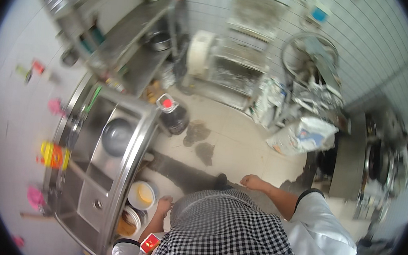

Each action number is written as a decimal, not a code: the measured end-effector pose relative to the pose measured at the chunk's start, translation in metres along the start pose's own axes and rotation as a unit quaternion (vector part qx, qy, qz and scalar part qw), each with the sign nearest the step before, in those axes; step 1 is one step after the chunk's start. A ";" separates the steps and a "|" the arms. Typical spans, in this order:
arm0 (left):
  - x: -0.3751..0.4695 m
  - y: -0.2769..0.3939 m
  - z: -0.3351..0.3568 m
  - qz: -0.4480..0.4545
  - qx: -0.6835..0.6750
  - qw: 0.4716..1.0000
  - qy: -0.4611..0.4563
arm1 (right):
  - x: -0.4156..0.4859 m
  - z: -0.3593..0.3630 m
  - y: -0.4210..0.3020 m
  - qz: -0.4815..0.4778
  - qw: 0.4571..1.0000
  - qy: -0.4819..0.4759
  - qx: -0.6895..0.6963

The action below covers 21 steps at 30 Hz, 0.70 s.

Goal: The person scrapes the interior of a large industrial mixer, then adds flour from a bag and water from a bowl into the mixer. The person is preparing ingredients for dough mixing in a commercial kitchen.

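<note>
My left hand [165, 205] hangs beside the checked apron [213, 226], fingers loosely bent, with nothing seen in it. Near it on the floor stand a white bucket [142, 195] with something yellow inside and a second bucket [130, 221] with brownish contents. On the other side of my body, my right hand [254, 183] is held out over the floor, loosely curled, with no object visible in it. A steel sink [141, 136] runs along my left. Its upper basin holds a round metal bowl [117, 137].
A dark jug with a red cap [174, 119] stands by the sink's corner, near wet patches [204, 153] on the floor. Ahead are a dusty machine [239, 57] and white sacks [303, 134]. A steel counter [348, 165] with cookware lies to the right.
</note>
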<state>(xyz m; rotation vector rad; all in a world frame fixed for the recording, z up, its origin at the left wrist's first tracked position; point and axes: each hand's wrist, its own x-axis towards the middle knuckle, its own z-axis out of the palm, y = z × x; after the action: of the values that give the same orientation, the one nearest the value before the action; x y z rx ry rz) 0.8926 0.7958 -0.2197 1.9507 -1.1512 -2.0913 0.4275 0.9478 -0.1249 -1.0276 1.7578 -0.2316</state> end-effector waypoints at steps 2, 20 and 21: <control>0.023 0.048 0.017 0.013 0.059 0.998 -0.003 | -0.009 -0.019 0.047 -0.043 0.990 0.058 -0.122; 0.286 0.349 0.209 0.094 0.380 0.903 -0.176 | 0.044 -0.045 0.149 -0.050 0.980 0.119 -0.154; 0.318 0.360 0.218 0.168 0.509 0.825 -0.178 | 0.051 -0.058 0.142 -0.014 0.978 0.114 -0.173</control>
<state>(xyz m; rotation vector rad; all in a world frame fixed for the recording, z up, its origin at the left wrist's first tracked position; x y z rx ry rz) 0.4818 0.4764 -0.3068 1.3312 -2.8823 -1.7985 0.2991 0.9798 -0.2173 -1.3185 2.0394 -0.0618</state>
